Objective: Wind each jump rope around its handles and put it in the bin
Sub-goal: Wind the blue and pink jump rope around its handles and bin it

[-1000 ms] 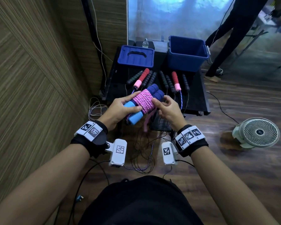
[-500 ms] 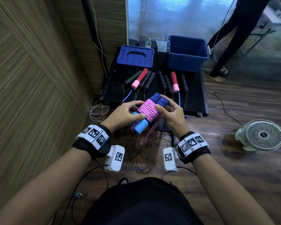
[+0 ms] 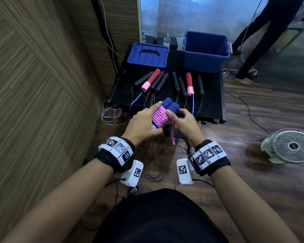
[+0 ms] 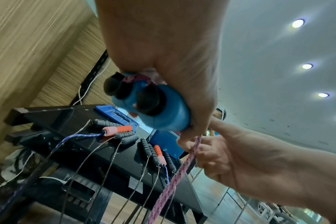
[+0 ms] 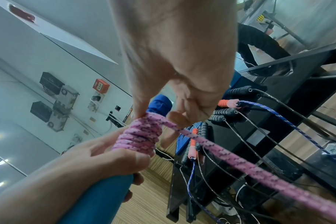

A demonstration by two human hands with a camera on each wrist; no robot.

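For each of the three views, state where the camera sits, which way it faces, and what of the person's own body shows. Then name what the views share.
Head: worn on the head, facing forward and down at the black table; shows both forearms, the left hand and right hand.
Left wrist: under the left wrist, looking up along the hand; shows the left palm gripping the blue handles.
Right wrist: under the right wrist, looking up along the hand; shows both hands on the pink rope.
Shared: all three show the pink rope and the handles lying on the table.

Black wristbands (image 3: 115, 160) carry white tag blocks; black shirt (image 3: 161, 218), bare forearms.
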